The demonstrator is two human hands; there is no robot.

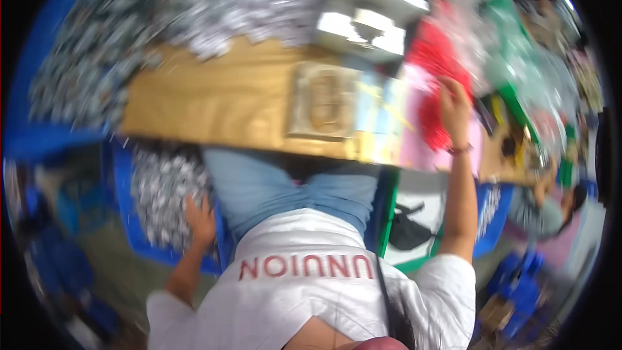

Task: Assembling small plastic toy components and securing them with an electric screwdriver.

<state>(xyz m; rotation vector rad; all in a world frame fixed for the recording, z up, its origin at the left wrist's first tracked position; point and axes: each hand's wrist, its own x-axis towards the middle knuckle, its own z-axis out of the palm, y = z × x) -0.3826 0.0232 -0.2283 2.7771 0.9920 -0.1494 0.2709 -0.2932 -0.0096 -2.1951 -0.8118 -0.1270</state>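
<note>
My left hand hangs over the near right side of a blue bin at my left. Its thumb and fingers look spread, and I see nothing held in them. Small grey metal-looking pieces fill the bin. At the right of the table, my right hand reaches over pink material, beside a heap of small red pieces. Blur smears the right fingers, so their grip is unclear. A square block with an oval recess sits on the brown tabletop in front of me.
Large piles of grey pieces and whitish pieces cover the table's far left. A white and metal machine stands at the back. Clear and green plastic bags lie right. A green-rimmed container holds a black item. Another person sits far right.
</note>
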